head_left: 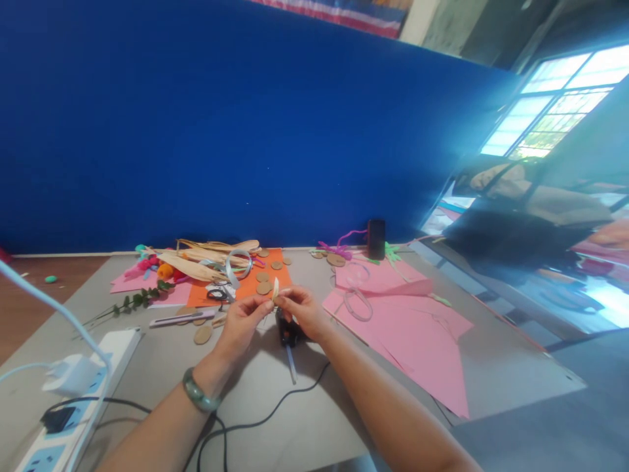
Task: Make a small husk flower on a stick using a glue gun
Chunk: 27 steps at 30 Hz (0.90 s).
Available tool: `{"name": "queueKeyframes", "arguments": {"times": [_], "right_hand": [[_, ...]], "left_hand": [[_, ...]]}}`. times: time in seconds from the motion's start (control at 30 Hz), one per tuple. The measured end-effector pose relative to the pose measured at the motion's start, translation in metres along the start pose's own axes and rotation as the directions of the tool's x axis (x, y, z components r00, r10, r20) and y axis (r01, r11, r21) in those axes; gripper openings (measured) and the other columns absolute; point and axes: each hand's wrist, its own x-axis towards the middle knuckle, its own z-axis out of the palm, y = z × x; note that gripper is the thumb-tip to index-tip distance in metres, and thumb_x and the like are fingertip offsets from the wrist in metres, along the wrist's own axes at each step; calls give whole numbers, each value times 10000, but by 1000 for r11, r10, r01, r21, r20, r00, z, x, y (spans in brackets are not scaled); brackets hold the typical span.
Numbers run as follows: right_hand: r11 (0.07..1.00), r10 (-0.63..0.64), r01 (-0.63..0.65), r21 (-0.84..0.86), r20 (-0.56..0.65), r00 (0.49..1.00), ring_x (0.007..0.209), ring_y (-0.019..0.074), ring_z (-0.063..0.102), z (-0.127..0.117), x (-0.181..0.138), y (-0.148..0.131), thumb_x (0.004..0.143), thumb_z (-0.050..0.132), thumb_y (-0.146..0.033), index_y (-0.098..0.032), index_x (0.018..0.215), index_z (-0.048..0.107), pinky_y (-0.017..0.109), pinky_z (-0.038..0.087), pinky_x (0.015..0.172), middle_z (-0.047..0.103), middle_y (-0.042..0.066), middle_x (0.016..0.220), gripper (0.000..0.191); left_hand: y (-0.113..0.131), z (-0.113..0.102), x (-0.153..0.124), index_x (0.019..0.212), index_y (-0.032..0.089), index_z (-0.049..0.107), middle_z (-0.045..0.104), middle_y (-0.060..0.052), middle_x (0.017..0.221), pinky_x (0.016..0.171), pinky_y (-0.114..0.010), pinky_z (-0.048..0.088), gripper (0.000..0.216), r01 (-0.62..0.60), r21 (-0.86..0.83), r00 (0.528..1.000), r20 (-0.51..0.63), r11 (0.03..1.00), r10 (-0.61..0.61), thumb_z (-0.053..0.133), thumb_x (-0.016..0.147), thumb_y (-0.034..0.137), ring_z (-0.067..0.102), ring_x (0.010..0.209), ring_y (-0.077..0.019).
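Note:
Above the middle of the table, my left hand (pixel 244 321) and my right hand (pixel 305 312) meet with fingertips pinched together. Between them is a small piece of pale dried husk (pixel 276 288), its tip pointing up. A black hot glue gun (pixel 287 330) lies just below the hands, partly hidden by my right hand. From its rear sticks out a translucent glue stick (pixel 291 364). Dried husks (pixel 196 263) are piled to the far left, beside a roll of pale tape (pixel 234 269). Round brown cardboard discs (pixel 263 288) lie on an orange sheet (pixel 250 278).
Pink paper sheets (pixel 413 347) cover the right side. A lilac cutter knife (pixel 181 318) and a leafy sprig (pixel 140 298) lie left. A white power strip (pixel 88 406) with cords stands front left. A black phone-like object (pixel 376 239) leans near the blue partition (pixel 246 131).

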Motion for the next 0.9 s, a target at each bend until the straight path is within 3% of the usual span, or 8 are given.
{"name": "queueKeyframes", "arguments": {"times": [0.27, 0.5, 0.73, 0.9], "right_hand": [[1000, -5, 5, -30, 15, 1000, 385, 63, 400, 1, -2, 6, 774, 700, -438, -194, 777, 598, 196, 320, 388, 509, -75, 501, 265], [1000, -18, 19, 11, -33, 999, 429, 69, 486, 1, 0, 4, 721, 754, -384, -176, 768, 671, 205, 367, 430, 594, -37, 591, 229], [993, -11, 12, 118, -14, 1000, 443, 51, 496, 0, 1, 3, 683, 782, -315, -184, 804, 708, 202, 379, 428, 676, -2, 788, 193], [994, 0, 2, 113, -17, 1000, 446, 51, 486, 1, 1, 1, 665, 794, -316, -180, 775, 705, 200, 382, 424, 669, -4, 781, 196]], "left_hand": [[-7, -2, 1, 695, 156, 741, 681, -20, 627, 641, -259, 452, 214, 21, 21, 1000, 9, 1000, -21, 787, 670, 363, 575, 605, -133], [-2, -2, 1, 703, 168, 742, 679, -22, 636, 633, -262, 461, 210, -3, 45, 999, -41, 999, 4, 791, 660, 368, 564, 602, -135], [-5, -3, 1, 711, 182, 739, 685, -9, 675, 649, -244, 455, 127, -71, 80, 995, -70, 994, 77, 761, 703, 307, 572, 632, -124], [-7, -3, 0, 733, 177, 740, 692, -27, 714, 684, -278, 473, 143, -132, 177, 981, -121, 975, 155, 756, 696, 314, 602, 693, -163]]}}
